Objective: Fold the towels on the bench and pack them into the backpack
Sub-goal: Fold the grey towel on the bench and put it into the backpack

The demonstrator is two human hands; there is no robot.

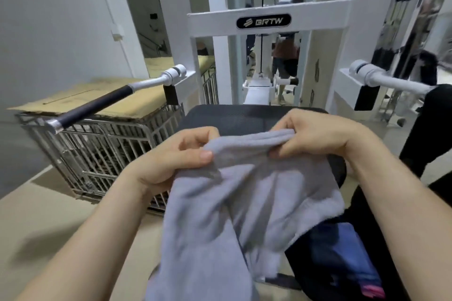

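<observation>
A pale lilac-grey towel (244,203) hangs in front of me, held up by its top edge over the black padded bench (234,117). My left hand (176,154) pinches the towel's upper left corner between thumb and fingers. My right hand (318,134) grips the bunched upper right edge. The towel drapes down loosely in folds towards the floor. Below it at the lower right lies a dark blue item (342,256) with a pink patch on a black surface; I cannot tell whether it is the backpack.
A white gym machine frame (264,19) stands behind the bench, with handle bars on the left (97,102) and right (381,78). A wire cage cart (102,149) topped with cardboard stands at the left. A person in dark clothing (430,129) is at the right edge.
</observation>
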